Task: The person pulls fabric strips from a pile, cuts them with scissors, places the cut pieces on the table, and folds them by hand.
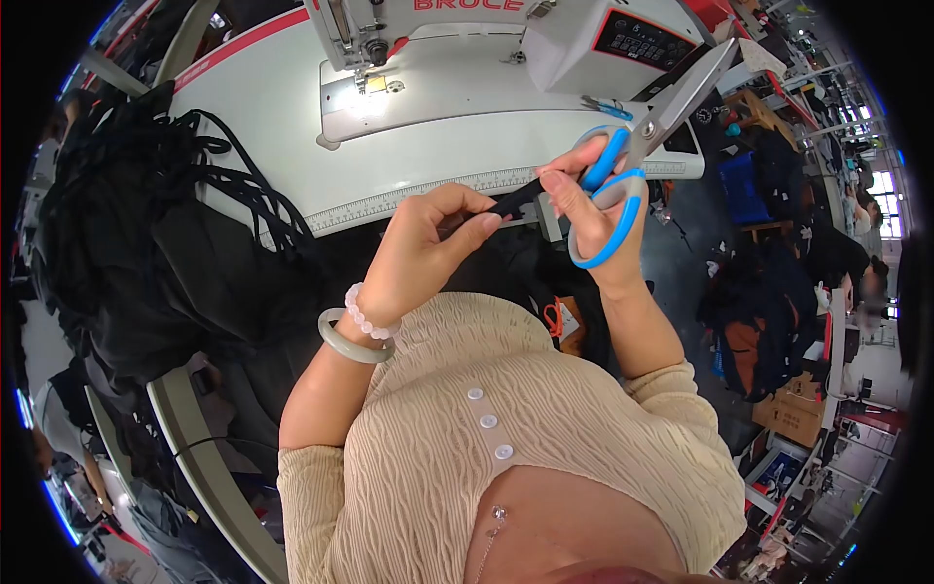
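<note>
My left hand (433,234) is closed, pinching a strip of black fabric (516,198) between thumb and fingers just over the table's front edge. The strip runs across to my right hand (598,219), whose thumb and forefinger pinch its other end. Hooked on that same right hand is a pair of scissors (623,156) with blue and grey handles. Their blades (686,92) point up and to the right, away from the strip. Behind both hands stands a white sewing machine (428,49), its lamp lit over the needle plate (389,102).
Black garments with long straps (175,214) are heaped on the table's left side. A ruler strip (389,195) lines the front edge. Small blue thread snips (605,105) lie by the control panel (647,41). Cardboard boxes (793,409) stand on the floor at right.
</note>
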`<control>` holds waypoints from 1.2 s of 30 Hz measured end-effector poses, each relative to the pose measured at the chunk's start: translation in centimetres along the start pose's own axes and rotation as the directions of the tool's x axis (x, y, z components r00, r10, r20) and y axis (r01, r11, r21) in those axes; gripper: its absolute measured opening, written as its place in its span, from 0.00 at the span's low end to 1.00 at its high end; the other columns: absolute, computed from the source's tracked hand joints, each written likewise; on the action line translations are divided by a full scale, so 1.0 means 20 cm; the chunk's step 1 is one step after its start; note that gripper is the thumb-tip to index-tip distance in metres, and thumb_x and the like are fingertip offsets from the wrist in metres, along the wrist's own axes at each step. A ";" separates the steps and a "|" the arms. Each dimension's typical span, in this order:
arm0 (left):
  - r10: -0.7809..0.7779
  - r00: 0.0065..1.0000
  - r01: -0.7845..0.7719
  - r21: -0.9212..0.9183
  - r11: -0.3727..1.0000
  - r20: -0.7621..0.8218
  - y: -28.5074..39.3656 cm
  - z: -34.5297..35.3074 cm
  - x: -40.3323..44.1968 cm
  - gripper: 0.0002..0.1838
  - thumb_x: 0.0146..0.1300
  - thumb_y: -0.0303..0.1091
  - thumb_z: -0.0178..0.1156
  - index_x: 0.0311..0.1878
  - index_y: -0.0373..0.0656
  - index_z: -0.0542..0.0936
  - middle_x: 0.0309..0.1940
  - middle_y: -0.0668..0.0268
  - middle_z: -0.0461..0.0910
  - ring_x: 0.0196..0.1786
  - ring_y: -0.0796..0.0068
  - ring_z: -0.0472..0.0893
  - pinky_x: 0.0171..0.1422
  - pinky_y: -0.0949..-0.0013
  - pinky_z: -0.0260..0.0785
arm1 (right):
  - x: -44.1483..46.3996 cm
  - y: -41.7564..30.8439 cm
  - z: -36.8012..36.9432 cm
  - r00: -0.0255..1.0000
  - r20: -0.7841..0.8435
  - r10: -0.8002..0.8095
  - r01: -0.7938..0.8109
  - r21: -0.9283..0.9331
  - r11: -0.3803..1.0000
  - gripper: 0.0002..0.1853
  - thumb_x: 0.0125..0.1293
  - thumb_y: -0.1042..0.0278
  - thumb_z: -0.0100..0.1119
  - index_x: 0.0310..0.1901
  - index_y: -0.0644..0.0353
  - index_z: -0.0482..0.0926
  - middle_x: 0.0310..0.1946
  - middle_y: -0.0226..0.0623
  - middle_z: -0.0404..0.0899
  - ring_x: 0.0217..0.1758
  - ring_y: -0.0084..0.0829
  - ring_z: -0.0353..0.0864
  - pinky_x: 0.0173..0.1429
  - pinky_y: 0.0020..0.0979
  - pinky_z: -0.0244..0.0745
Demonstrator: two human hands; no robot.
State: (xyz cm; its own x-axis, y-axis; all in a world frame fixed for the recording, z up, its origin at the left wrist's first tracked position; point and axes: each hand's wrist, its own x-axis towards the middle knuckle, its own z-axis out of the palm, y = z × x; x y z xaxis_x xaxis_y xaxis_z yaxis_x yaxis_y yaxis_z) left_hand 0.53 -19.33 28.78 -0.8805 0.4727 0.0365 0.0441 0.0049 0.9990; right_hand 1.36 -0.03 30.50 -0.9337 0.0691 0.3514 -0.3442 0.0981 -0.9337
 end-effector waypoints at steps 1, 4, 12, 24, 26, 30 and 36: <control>0.019 0.999 -0.020 -0.029 0.999 -0.046 -0.01 0.00 0.00 0.08 0.64 0.29 0.60 0.40 0.33 0.79 0.26 0.74 0.74 0.28 0.89 0.68 0.33 0.82 0.61 | 0.00 0.01 0.00 1.000 -0.004 -0.007 0.007 0.027 1.000 0.12 0.59 0.75 0.64 0.38 0.63 0.69 0.28 0.34 0.77 0.30 0.21 0.75 0.36 0.23 0.71; 0.050 0.986 -0.063 -0.078 0.995 -0.158 -0.02 -0.01 0.01 0.07 0.64 0.29 0.58 0.39 0.33 0.80 0.24 0.74 0.75 0.27 0.90 0.68 0.32 0.82 0.60 | -0.01 0.01 -0.02 0.998 0.045 0.054 -0.056 0.055 0.997 0.11 0.62 0.71 0.62 0.40 0.64 0.70 0.27 0.31 0.75 0.28 0.19 0.72 0.34 0.22 0.69; 0.080 0.956 -0.092 -0.030 0.995 -0.281 0.03 -0.07 0.02 0.08 0.65 0.30 0.58 0.41 0.35 0.81 0.22 0.79 0.70 0.24 0.93 0.60 0.25 0.83 0.49 | -0.25 0.19 -0.18 0.858 0.362 0.365 -0.226 -0.373 0.900 0.38 0.55 0.32 0.59 0.50 0.62 0.69 0.27 0.34 0.67 0.29 0.29 0.69 0.37 0.31 0.67; 0.173 0.963 -0.133 0.190 0.973 -0.209 -0.02 0.01 0.02 0.06 0.63 0.25 0.59 0.40 0.33 0.79 0.24 0.76 0.73 0.27 0.90 0.65 0.31 0.83 0.58 | -0.26 0.15 -0.13 0.852 0.442 0.282 -0.098 -0.394 0.914 0.30 0.54 0.48 0.68 0.47 0.67 0.70 0.35 0.44 0.72 0.34 0.37 0.71 0.40 0.34 0.67; 0.176 0.961 -0.132 0.204 0.970 -0.213 -0.02 0.00 0.02 0.06 0.62 0.25 0.59 0.41 0.33 0.80 0.25 0.74 0.74 0.27 0.89 0.67 0.31 0.82 0.61 | -0.27 0.16 -0.13 0.839 0.438 0.322 -0.154 -0.377 0.913 0.25 0.54 0.55 0.69 0.44 0.66 0.71 0.33 0.43 0.72 0.32 0.33 0.71 0.36 0.31 0.67; 0.102 0.970 -0.091 0.057 0.994 -0.222 0.00 0.00 0.00 0.06 0.61 0.25 0.61 0.40 0.33 0.80 0.26 0.72 0.76 0.28 0.88 0.72 0.33 0.82 0.67 | -0.31 0.21 -0.12 0.869 0.336 0.363 -0.313 -0.194 0.930 0.17 0.55 0.64 0.69 0.37 0.65 0.72 0.31 0.38 0.73 0.26 0.23 0.72 0.30 0.25 0.67; 0.056 0.990 -0.051 0.041 0.998 -0.129 0.05 0.06 -0.03 0.14 0.57 0.20 0.63 0.47 0.34 0.75 0.29 0.68 0.78 0.28 0.86 0.76 0.32 0.84 0.69 | -0.20 0.15 0.03 0.979 0.117 0.165 -0.185 0.187 0.965 0.15 0.56 0.69 0.69 0.37 0.64 0.70 0.33 0.35 0.74 0.26 0.22 0.75 0.31 0.22 0.73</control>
State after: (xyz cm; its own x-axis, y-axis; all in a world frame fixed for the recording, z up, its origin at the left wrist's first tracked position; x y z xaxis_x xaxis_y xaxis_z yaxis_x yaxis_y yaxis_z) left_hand 1.71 -18.54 29.67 -0.9301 0.3549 0.0950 0.1082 0.0173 0.9940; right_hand 4.03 -0.70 26.17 -0.9828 -0.0326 0.1819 -0.1777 -0.1042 -0.9786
